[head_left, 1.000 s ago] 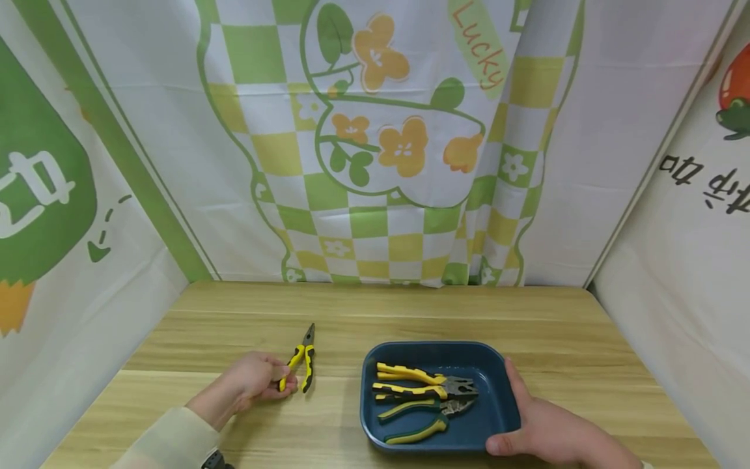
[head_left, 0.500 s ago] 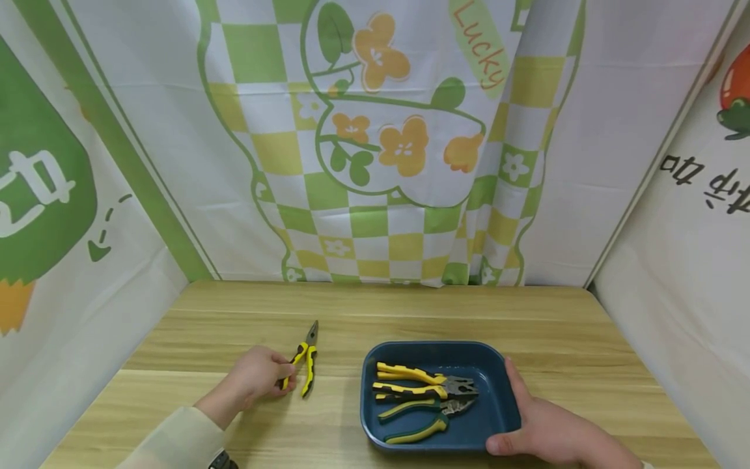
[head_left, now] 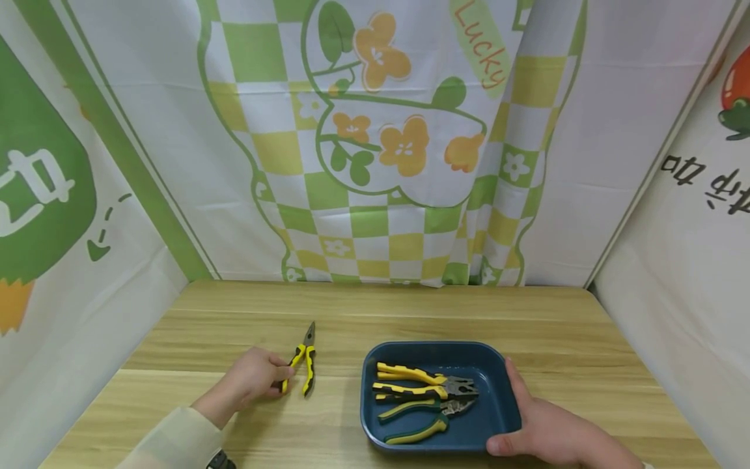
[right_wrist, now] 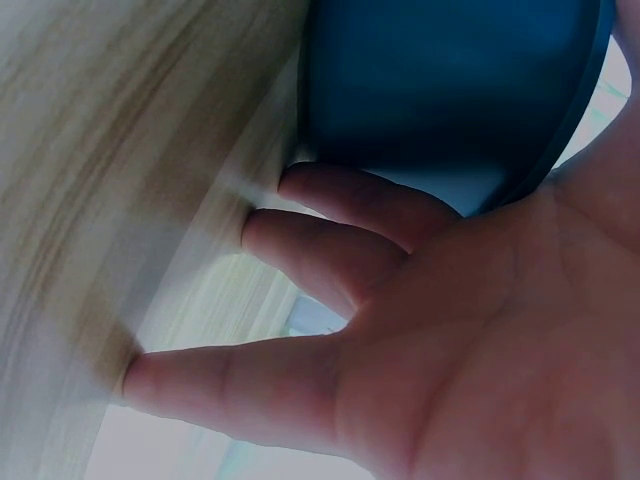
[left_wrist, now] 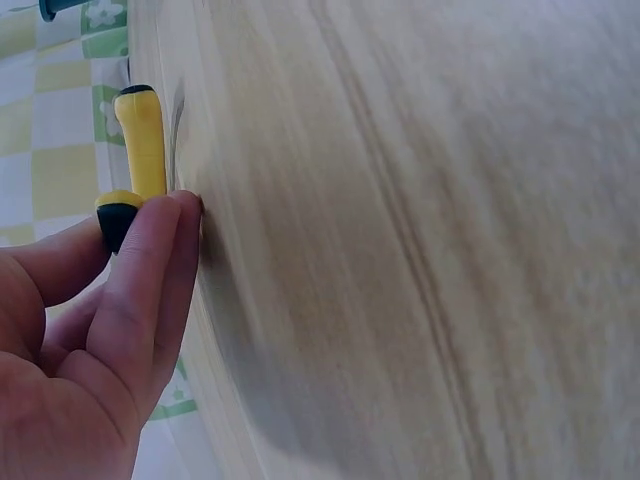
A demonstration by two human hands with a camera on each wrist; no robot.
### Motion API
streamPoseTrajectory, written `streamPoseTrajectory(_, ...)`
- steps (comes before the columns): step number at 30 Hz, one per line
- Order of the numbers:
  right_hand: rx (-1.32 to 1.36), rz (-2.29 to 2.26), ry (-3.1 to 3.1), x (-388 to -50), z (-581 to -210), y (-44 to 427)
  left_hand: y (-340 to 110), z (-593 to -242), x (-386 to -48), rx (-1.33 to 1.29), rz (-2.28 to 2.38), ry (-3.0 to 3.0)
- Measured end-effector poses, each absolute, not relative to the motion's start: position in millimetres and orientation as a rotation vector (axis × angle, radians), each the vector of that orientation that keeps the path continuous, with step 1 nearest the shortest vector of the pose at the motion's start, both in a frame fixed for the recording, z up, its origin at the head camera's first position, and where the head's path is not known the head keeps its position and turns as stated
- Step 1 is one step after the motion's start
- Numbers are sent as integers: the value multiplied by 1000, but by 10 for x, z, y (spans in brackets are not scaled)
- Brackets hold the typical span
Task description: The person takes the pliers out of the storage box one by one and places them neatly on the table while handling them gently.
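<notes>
In the head view my left hand (head_left: 252, 378) pinches the left handle of long-nose pliers (head_left: 310, 336) with yellow and black grips. Their handles are spread and their tip points away from me over the table. Up close in the left wrist view, the thumb and fingers hold one yellow handle (left_wrist: 147, 140), its black part beside the thumb. My right hand (head_left: 547, 423) rests against the right end of a dark blue tray (head_left: 498, 365), thumb at its near corner. Its fingers (right_wrist: 240, 390) stretch out straight, tips at the tabletop in the right wrist view.
Inside the tray lie pliers with yellow and black handles (head_left: 410, 391) and pliers with green and yellow handles (head_left: 417, 435). The wooden table (head_left: 246, 312) ends at a patterned curtain (head_left: 387, 241) behind; white printed cloths hang at both sides.
The left hand shifted the long-nose pliers slightly to the right and away, then a little back left. The right hand, the tray and its contents stay put.
</notes>
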State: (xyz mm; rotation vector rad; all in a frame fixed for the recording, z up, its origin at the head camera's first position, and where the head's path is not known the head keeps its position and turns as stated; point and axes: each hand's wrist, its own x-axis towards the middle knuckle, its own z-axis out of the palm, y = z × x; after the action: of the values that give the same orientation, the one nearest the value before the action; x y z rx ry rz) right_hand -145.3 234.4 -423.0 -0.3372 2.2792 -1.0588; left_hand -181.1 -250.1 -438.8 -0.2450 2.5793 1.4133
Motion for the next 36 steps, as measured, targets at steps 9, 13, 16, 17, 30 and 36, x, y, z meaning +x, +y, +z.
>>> streamPoseTrajectory(9, -345, -1071, 2259, -1459, -4229, 2350, -2508, -4375, -1818, -254, 1411, 2571)
streamPoseTrajectory(13, -352, -1068, 2267, -1455, -4231, 2350, -2509, -4344, -1816, -226, 1330, 2600)
streamPoseTrajectory(16, -353, -1057, 2278, -1454, -4236, 2352, -2498, -4318, -1816, -163, 1175, 2686)
streamPoseTrajectory(17, -351, -1057, 2277, -1456, -4238, 2353, -2491, -4314, -1816, -135, 1113, 2724)
streamPoseTrajectory(30, -357, -1064, 2270, -1461, -4256, 2363, -2203, -4262, -1780, 200, 570, 3082)
streamPoseTrajectory(36, -350, -1046, 2289, -1462, -4255, 2360, -2083, -4255, -1703, 339, 440, 3067)
